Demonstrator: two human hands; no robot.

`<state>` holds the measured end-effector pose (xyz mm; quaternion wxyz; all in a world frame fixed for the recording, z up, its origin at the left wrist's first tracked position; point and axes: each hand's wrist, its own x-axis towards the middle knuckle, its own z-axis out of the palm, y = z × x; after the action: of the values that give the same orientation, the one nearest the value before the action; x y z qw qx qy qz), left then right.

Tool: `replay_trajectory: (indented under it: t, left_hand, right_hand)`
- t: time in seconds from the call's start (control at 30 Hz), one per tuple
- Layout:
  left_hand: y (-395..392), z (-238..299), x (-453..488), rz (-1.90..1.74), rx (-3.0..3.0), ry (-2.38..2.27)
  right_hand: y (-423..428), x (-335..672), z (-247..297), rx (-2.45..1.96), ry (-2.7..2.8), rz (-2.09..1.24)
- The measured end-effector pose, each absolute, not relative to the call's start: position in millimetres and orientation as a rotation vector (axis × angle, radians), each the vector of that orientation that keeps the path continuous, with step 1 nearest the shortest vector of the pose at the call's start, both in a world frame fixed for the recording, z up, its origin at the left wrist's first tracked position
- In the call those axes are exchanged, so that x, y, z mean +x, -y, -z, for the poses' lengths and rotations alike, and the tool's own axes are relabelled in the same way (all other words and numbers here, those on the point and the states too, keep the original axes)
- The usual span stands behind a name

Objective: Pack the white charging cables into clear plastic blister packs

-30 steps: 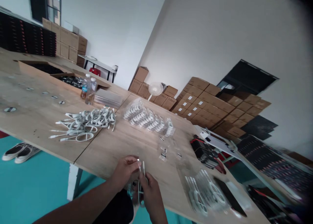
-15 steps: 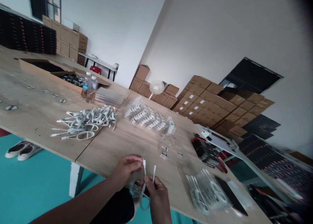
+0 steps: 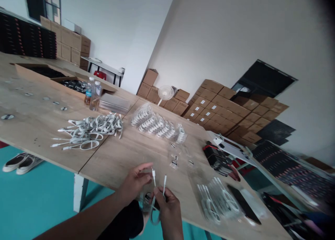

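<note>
White plastic-sheathed cable (image 3: 151,213) is hanging in a loop from the bare right hand (image 3: 169,205), whose thumb and fingers are pinching it, both pale plugs pointing up past the fingertips. From my remote post I am viewing the bare left hand (image 3: 137,182), its thumb and forefinger standing apart just beside one plug; whether its other fingers are gripping the clear plastic bag with a black-and-white label (image 3: 148,198) below them, I cannot tell. Beyond the left fingers, a tangled heap of white cables (image 3: 89,128) is lying on the pale wooden table (image 3: 123,154).
</note>
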<state>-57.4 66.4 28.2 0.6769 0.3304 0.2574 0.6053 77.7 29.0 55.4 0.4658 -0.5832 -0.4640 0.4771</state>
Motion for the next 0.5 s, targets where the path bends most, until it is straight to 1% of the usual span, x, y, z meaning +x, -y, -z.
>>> replay_trajectory:
  t: [0.13,0.3,0.5]
  left_hand:
    - [-66.5,-23.9,-51.8,-1.442,0.671,-0.628]
    - [-65.3,-34.2,-49.5,-1.393,0.556,-0.58]
    - [-65.5,-34.3,-49.2,-1.383,0.527,-0.639]
  right_hand:
    - [-37.8,78.6,-46.7,-1.49,1.213,-1.081]
    - [-43.0,69.4,-45.2,-1.505,1.275,-1.055]
    - [-43.7,58.9,-45.6,-1.525,1.45,-0.91]
